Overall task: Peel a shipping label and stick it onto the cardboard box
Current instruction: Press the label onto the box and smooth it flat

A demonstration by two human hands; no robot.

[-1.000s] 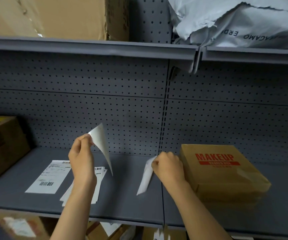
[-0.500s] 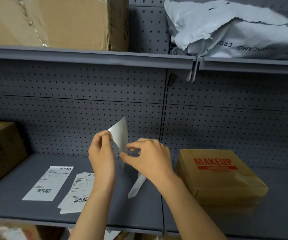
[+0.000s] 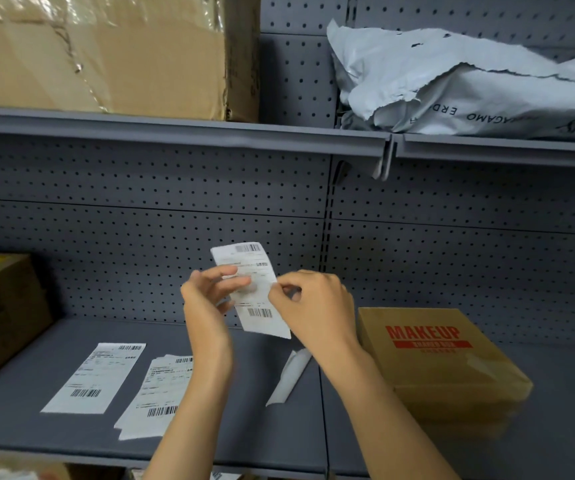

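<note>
I hold a white shipping label [image 3: 257, 306] with barcodes upright above the grey shelf, its printed face towards me. My left hand [image 3: 206, 299] pinches its left edge and my right hand [image 3: 313, 306] pinches its right edge. A flat cardboard box [image 3: 442, 362] printed "MAKEUP" in red lies on the shelf just right of my right hand. A curled white backing strip [image 3: 289, 375] lies on the shelf below my hands.
One loose label [image 3: 94, 377] and a small stack of labels [image 3: 156, 396] lie at the left of the shelf [image 3: 244, 434]. A brown box [image 3: 2, 313] stands at the far left. Above, a large carton [image 3: 106, 53] and grey mailer bags [image 3: 469, 88] fill the upper shelf.
My right hand let the backing strip drop onto the shelf and came up to the label. The label has turned from edge-on to printed face towards me, held by both hands.
</note>
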